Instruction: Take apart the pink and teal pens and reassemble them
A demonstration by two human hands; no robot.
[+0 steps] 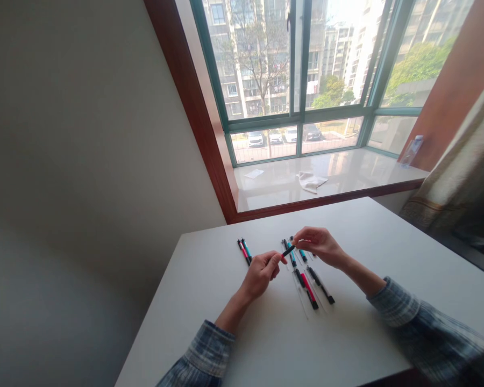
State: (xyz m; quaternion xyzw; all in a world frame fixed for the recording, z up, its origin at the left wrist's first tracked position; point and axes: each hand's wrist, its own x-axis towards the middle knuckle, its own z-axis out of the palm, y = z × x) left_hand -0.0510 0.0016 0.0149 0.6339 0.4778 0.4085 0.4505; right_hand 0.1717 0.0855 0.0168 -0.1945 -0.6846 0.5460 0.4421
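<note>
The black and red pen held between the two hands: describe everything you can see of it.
The pen is slim and straight, looks like plastic, and is black along most of its visible length, with red at the lower end. It slants up toward the right, over the white table. The grip of the left hand holds its lower end; the fingertips of the right hand hold its upper end. Fingers hide both tips, and any markings are too small to read.
</note>
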